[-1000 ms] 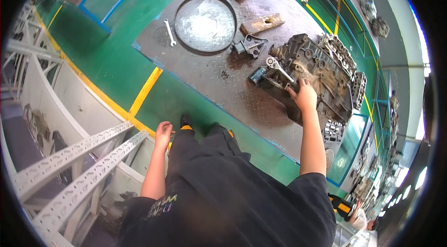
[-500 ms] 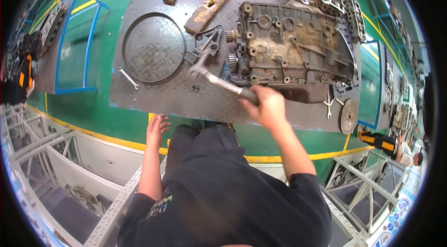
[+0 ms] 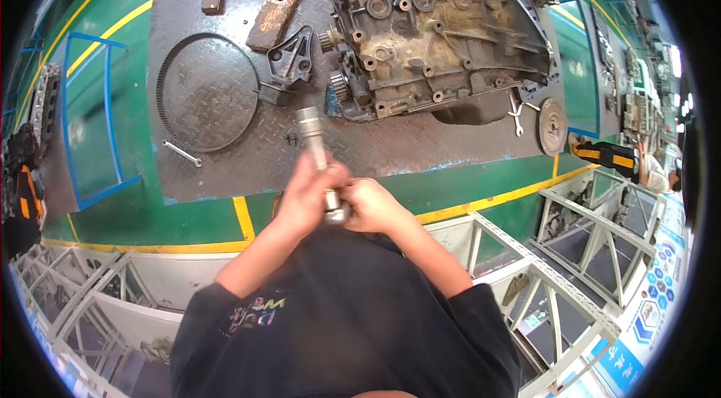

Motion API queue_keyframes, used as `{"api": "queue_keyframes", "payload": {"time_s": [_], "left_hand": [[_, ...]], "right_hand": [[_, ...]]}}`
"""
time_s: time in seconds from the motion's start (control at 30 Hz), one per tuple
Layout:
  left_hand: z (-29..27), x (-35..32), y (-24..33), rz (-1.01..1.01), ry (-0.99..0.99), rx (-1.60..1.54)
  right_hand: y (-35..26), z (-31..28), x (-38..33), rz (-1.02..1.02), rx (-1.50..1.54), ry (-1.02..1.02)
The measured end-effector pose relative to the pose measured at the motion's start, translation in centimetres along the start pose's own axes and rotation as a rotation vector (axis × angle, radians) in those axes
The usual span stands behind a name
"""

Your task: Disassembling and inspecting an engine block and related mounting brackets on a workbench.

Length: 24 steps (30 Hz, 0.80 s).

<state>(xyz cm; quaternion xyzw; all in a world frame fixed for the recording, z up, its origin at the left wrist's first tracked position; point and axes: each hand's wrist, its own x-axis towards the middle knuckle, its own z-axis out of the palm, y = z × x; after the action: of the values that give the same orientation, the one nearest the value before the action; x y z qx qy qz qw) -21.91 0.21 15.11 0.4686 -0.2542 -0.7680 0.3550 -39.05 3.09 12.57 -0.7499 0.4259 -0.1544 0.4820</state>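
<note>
Both my hands are on a ratchet wrench with a long socket [image 3: 309,122], held close to my body at the table's near edge. My left hand [image 3: 302,194] is closed around the shaft below the socket. Against the ratchet head [image 3: 336,212], my right hand [image 3: 369,204] is closed too, and it hides the handle. The socket points away from me over the metal table [image 3: 248,173]. Beyond lies a dirty engine block [image 3: 451,41] with toothed pulleys [image 3: 339,85] on its left end. Small dark bolts [image 3: 291,140] lie left of the socket.
A toothed belt [image 3: 161,90], a combination wrench [image 3: 182,153] and a black bracket [image 3: 291,56] lie on the left. Two worn wooden blocks [image 3: 279,7] are farther back. Another wrench [image 3: 517,116] and a round metal disc [image 3: 552,126] sit at right. White metal frames [image 3: 518,251] stand nearby.
The ratchet wrench has come back from over the table toward my body, its socket turned to point away. My left hand, empty and open before, now grips the shaft. The view has shifted.
</note>
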Motion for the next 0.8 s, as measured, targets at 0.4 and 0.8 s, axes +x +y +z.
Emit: {"api": "queue_keyframes", "payload": {"time_s": [0.4, 0.8], "left_hand": [[-9.3, 2.8, -3.1, 0.112, 0.065, 0.945], [-10.0, -8.1, -16.7, -0.331, 0.7, 0.071]], "right_hand": [[12.1, -4.8, -28.4, 0.95, 0.059, 1.141], [38.7, -20.6, -24.2, 0.993, -0.684, 0.634]]}}
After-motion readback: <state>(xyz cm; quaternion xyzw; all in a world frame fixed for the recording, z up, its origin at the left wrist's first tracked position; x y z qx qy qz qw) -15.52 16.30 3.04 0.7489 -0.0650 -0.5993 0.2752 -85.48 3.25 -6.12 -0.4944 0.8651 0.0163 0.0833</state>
